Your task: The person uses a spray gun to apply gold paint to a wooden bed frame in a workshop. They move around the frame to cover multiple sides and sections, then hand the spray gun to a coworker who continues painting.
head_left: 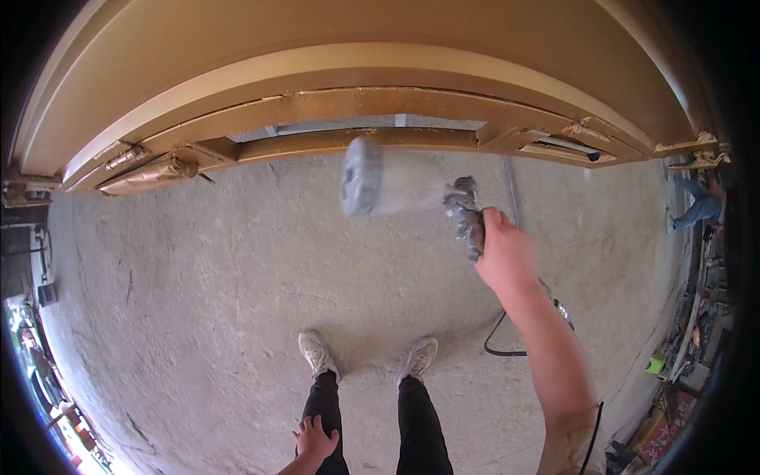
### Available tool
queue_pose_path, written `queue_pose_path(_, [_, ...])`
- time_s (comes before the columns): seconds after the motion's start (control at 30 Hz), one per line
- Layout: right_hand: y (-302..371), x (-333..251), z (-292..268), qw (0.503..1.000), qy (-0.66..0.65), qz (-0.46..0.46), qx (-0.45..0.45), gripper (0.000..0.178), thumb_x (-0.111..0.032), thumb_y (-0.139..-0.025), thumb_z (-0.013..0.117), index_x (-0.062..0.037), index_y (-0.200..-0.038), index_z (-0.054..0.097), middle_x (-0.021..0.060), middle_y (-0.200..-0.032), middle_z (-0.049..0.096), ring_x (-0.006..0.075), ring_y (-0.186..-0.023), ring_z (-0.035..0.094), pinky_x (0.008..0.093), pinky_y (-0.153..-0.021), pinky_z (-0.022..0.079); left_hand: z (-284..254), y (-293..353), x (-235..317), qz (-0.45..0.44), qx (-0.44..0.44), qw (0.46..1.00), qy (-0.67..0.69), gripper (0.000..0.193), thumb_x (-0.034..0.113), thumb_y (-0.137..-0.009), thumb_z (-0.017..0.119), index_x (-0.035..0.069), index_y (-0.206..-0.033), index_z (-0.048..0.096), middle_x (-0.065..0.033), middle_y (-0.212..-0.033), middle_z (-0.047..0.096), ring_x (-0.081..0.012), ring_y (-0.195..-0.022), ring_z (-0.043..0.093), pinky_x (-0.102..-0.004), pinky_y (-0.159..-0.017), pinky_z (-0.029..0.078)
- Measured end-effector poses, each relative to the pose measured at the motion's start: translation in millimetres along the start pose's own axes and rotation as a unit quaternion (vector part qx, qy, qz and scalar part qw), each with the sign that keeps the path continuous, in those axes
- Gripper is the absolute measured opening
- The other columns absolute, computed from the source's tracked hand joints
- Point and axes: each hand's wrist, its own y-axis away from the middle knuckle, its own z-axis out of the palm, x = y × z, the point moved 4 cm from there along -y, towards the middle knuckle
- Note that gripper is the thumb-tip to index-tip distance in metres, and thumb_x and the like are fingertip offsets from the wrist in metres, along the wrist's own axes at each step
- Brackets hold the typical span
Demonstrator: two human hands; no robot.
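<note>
Spray gun (461, 207) is in the right grip (507, 247), fingers closed round its handle; gun body sits just beyond the knuckles, up and slightly left of the hand in view. Key relation: the pale cup (412, 181) sticks out left from the gun, long axis running roughly left-right, near parallel to the gold-brown rail (317, 143) ahead. Cup's grey end (362, 177) points left, away from the grip, and its top edge overlaps the rail in view; can't tell the real gap. Cup is blurred, so fill level is unreadable. Right hand is the nearer one by far. Left grip (316, 438) is well apart, low by the left leg, fingers spread, nothing visible in it; can't tell if it touches the trousers (423, 427). Above the rail, a broad gold-brown panel (380, 39) spans the view, looks like metal. Underfoot: rough grey concrete floor (237, 261), both shoes (318, 354) planted side by side, facing the rail. Black hose (492, 342) loops below the right forearm. Room: someone in blue trousers (698, 209) at the far right edge, clutter along both sides, small bright green item (655, 363) lower right.
</note>
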Motion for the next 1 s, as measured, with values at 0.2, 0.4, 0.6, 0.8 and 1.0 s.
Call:
queue_pose_path(0.2, [10, -11, -6, 0.998, -0.045, -0.037, 0.037, 0.036, -0.013, -0.083, 0.064, -0.0051, -0.114, 0.047, 0.0171, -0.103, 0.060, 0.0374, -0.073, 0.066, 0.0471, -0.062, 0.054, 5, 1, 0, -0.001, 0.007, 1.000, -0.011, 0.075, 0.050, -0.081, 0.059, 0.007, -0.139, 0.041, -0.0193, -0.141, 0.040, -0.0390, -0.133, 0.036, -0.0671, -0.105, 0.027])
queue_pose_path(0.4, [12, 16, 0, 0.997, -0.031, 0.027, 0.069, 0.041, -0.012, -0.083, 0.063, -0.0047, -0.121, 0.048, 0.0174, -0.106, 0.060, 0.0385, -0.074, 0.066, 0.0471, -0.064, 0.055, 5, 5, 0, 0.009, 0.015, 1.000, -0.010, 0.073, 0.049, -0.081, 0.059, 0.007, -0.138, 0.042, -0.0188, -0.140, 0.041, -0.0378, -0.131, 0.038, -0.0668, -0.105, 0.028])
queue_pose_path(0.6, [6, -90, -18, 0.992, -0.075, -0.104, 0.005, 0.021, -0.011, -0.083, 0.062, -0.0040, -0.100, 0.052, 0.0149, -0.095, 0.062, 0.0344, -0.071, 0.067, 0.0440, -0.060, 0.055, 11, 2, -9, 0.011, 0.025, 1.000, 0.003, 0.071, 0.048, -0.081, 0.059, 0.007, -0.137, 0.044, -0.0185, -0.139, 0.042, -0.0377, -0.131, 0.039, -0.0670, -0.105, 0.028])
queue_pose_path(0.8, [-2, -146, -17, 0.981, -0.085, -0.173, 0.006, 0.024, -0.011, -0.086, 0.060, -0.0048, -0.108, 0.052, 0.0160, -0.094, 0.061, 0.0304, -0.069, 0.068, 0.0400, -0.058, 0.056, 8, 2, -12, 0.004, 0.015, 1.000, 0.003, 0.071, 0.048, -0.082, 0.058, 0.007, -0.137, 0.043, -0.0181, -0.140, 0.041, -0.0369, -0.131, 0.038, -0.0673, -0.105, 0.027])
queue_pose_path(1.0, [-1, -49, -13, 0.995, -0.036, -0.029, 0.092, 0.031, -0.011, -0.086, 0.061, -0.0056, -0.115, 0.052, 0.0190, -0.103, 0.063, 0.0373, -0.075, 0.067, 0.0473, -0.065, 0.055, 9, 4, -18, 0.007, 0.001, 1.000, 0.013, 0.071, 0.048, -0.082, 0.057, 0.008, -0.138, 0.041, -0.0169, -0.141, 0.039, -0.0359, -0.133, 0.036, -0.0664, -0.107, 0.026])
